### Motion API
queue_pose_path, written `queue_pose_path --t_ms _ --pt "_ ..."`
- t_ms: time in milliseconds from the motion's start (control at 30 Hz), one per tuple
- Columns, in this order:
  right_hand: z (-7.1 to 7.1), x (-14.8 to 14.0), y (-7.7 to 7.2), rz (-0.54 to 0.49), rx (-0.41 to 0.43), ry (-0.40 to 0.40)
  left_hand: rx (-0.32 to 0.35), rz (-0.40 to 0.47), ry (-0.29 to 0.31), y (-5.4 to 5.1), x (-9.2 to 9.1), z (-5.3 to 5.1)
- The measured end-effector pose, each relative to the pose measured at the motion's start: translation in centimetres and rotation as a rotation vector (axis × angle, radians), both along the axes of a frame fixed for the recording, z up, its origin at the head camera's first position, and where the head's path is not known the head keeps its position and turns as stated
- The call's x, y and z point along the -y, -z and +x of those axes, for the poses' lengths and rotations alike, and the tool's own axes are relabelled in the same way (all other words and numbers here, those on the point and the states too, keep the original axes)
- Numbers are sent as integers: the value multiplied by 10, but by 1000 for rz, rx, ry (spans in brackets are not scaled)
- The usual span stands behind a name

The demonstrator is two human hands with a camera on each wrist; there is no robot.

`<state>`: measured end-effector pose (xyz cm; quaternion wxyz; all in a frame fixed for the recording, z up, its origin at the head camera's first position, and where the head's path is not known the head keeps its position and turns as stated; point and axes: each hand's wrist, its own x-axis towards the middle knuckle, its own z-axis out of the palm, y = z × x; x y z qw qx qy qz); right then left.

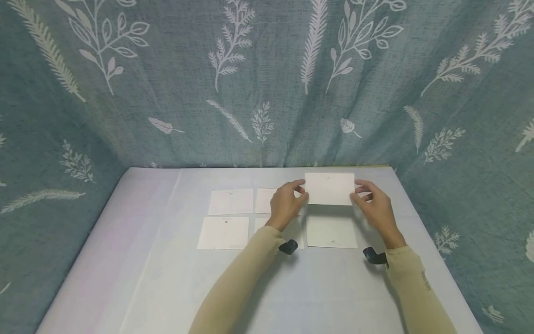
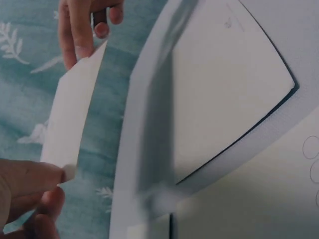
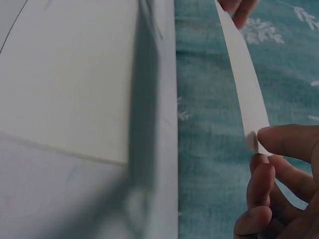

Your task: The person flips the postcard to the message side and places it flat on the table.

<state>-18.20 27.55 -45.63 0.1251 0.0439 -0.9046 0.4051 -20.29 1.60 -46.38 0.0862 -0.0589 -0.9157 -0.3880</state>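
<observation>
A white card (image 1: 329,189) is held up off the table, tilted toward the head camera, with a tiny dark mark near its top edge. My left hand (image 1: 287,203) pinches its left edge between thumb and fingers. At the opposite edge, my right hand (image 1: 374,208) pinches it the same way. Both wrist views show the thumbs pressing on the raised card (image 2: 75,109), seen nearly edge-on in the right wrist view as a thin white strip (image 3: 246,79). Below it on the table lies another card (image 1: 332,232), partly in its shadow.
More white cards lie in two rows to the left: a far-left card (image 1: 231,202), a near-left card (image 1: 223,233), a far-middle card (image 1: 264,200) and a near-middle card (image 1: 259,224), the last two partly hidden by my left arm. Patterned teal cloth (image 1: 267,93) hangs behind the white table (image 1: 167,278).
</observation>
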Motion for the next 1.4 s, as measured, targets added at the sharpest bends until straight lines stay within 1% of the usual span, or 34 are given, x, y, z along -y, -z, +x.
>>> queue_pose_path --t_ms 133,200,400,533,700,767,867,1100,1233,1400 --pt "-3 -4 5 35 79 14 73 -55 19 4 -4 -3" --pt "-5 -6 8 43 114 13 91 -77 23 5 -6 -4" --pt "-11 -8 19 86 221 -9 109 -115 41 8 -10 -5" --pt "-13 -8 23 125 265 -24 113 -148 52 9 -12 -4" --pt "-14 -8 23 133 311 -31 134 -188 34 11 -15 -3" --pt "-14 -8 24 144 327 -34 140 -199 26 13 -16 -3" --pt "-15 -8 27 162 333 -37 142 -207 31 14 -18 -4" --pt "-17 -6 34 173 343 -45 136 -240 62 19 -19 -4" --pt "-19 -5 35 195 363 -58 150 -258 60 21 -18 -5" --pt "-21 -4 33 221 359 -72 184 -283 47 22 -18 -6"
